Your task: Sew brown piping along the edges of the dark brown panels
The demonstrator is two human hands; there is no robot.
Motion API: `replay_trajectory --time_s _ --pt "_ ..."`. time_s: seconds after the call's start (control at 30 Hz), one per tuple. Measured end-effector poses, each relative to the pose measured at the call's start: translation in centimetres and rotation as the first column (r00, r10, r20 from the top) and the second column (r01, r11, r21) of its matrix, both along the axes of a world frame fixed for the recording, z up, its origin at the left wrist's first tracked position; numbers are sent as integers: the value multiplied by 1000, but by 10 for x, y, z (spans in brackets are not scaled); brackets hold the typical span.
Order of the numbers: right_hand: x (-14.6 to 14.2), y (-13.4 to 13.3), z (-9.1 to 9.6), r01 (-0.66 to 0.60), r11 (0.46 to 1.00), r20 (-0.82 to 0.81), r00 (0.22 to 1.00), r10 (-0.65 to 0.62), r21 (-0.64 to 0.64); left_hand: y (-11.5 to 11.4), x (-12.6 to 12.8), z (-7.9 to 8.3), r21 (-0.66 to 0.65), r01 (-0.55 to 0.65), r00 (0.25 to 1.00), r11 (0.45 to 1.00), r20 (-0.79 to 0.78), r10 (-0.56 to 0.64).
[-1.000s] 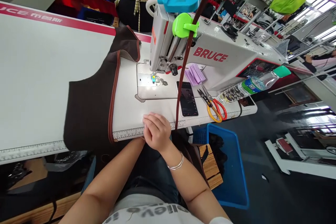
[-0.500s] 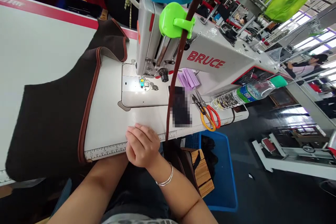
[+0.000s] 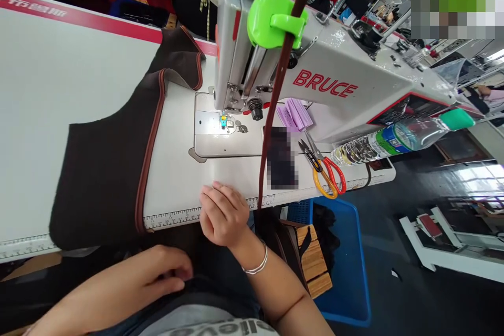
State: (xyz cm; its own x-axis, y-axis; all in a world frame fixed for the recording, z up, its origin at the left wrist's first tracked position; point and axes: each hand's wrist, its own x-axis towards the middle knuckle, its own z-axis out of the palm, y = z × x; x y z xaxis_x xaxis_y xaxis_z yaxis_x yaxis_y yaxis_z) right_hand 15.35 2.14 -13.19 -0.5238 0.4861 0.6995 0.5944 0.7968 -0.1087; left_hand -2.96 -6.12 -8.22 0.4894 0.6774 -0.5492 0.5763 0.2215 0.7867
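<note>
My right hand [image 3: 225, 215], with a thin bangle at its wrist, rests on the front edge of the sewing table; its fingers are curled together and nothing shows in them. Over my lap, below the table edge, my left hand [image 3: 169, 272] is loosely bent, thumb and fingers apart, with nothing visible between them. Left of my right hand lies a dark brown fabric piece [image 3: 106, 178] with reddish-brown piping along one side, its far end folded near the sewing machine [image 3: 271, 58]. A long brown strip [image 3: 275, 100] hangs from the machine's green clip [image 3: 271, 18] past the table edge.
Scissors with orange and red handles [image 3: 334, 176], a dark blurred item [image 3: 281, 160], a folded purple mask [image 3: 295, 114] and a water bottle [image 3: 394, 139] lie right of the needle area. A blue bin [image 3: 354, 273] stands below. Another person shows at far right.
My left hand has come out from under the table edge and drawn back over my lap. My right hand stays on the edge. The view has shifted slightly.
</note>
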Motion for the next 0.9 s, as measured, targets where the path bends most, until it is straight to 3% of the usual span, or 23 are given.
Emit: replay_trajectory --time_s 0.07,0.2,0.43,0.6,0.73,0.83,0.9 --pt "-1 1 5 -6 1000 -49 999 5 -13 -7 -16 4 -98 -82 997 992 -17 80" --pt "-2 2 15 -58 998 -153 987 55 -12 -11 -22 16 17 -269 963 963 -19 269" --pt "-8 6 15 7 1000 -119 993 -3 26 -21 -32 26 125 -335 942 934 62 330" --pt "-9 8 13 11 997 -124 992 -1 79 -46 -62 24 175 -352 930 919 -43 364" --pt "-8 12 11 0 994 -125 992 14 114 -60 -89 10 266 -349 892 898 -197 406" --pt "-8 9 16 24 994 -124 992 -11 103 -61 -107 -17 305 -381 841 873 -276 464" --pt "-9 4 20 17 998 -123 992 -9 65 -50 -115 -38 380 -493 735 783 -299 608"
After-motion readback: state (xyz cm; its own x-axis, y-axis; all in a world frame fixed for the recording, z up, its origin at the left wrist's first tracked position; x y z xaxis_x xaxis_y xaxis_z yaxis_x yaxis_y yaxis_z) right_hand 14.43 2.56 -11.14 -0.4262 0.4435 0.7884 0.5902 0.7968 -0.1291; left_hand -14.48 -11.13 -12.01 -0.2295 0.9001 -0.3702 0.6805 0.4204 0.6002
